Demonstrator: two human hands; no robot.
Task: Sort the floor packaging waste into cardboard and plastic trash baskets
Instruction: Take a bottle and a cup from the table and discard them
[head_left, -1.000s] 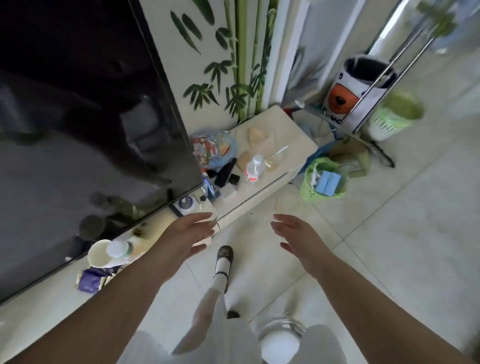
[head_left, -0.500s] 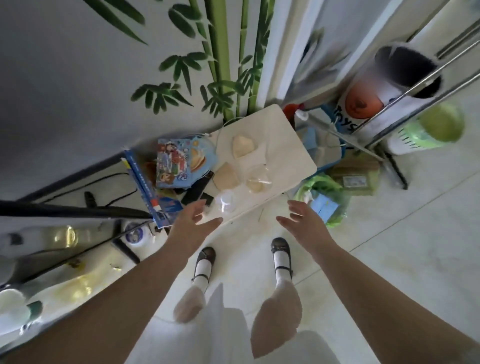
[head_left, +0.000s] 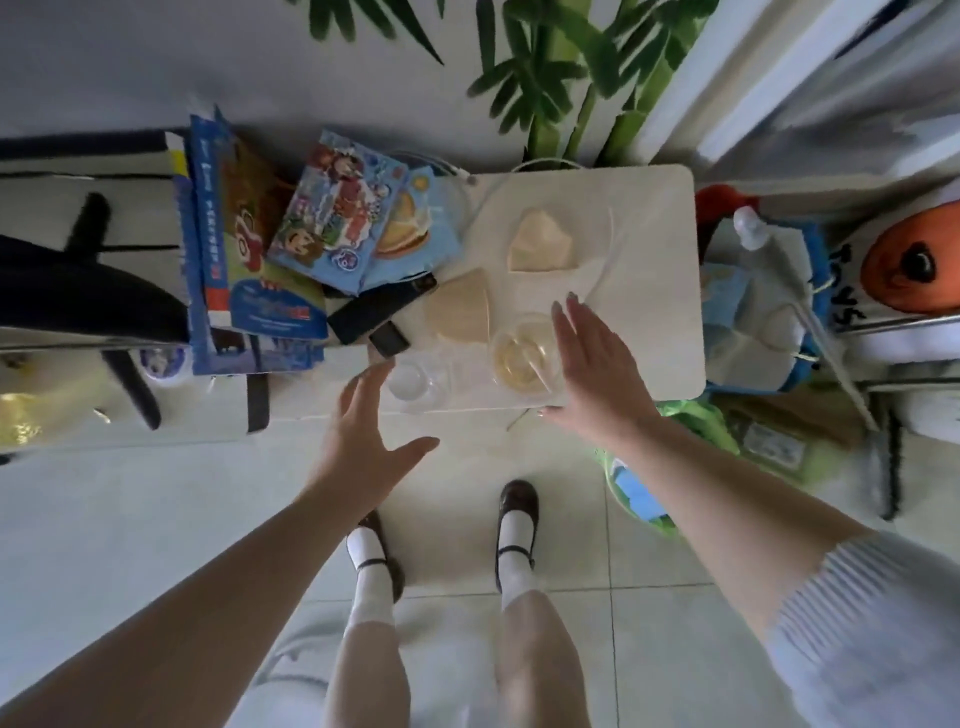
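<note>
Both hands are hovering with fingers spread, empty: right hand (head_left: 592, 374) beside the clear plastic cup (head_left: 524, 353), left hand (head_left: 363, 436) just short of the clear plastic bottle (head_left: 415, 382); both probably light, crushable, so grip mid-body.

We reach both arms forward, the left hand (head_left: 363, 441) open with thumb spread, the right hand (head_left: 597, 369) flat, fingers together, both empty.
</note>
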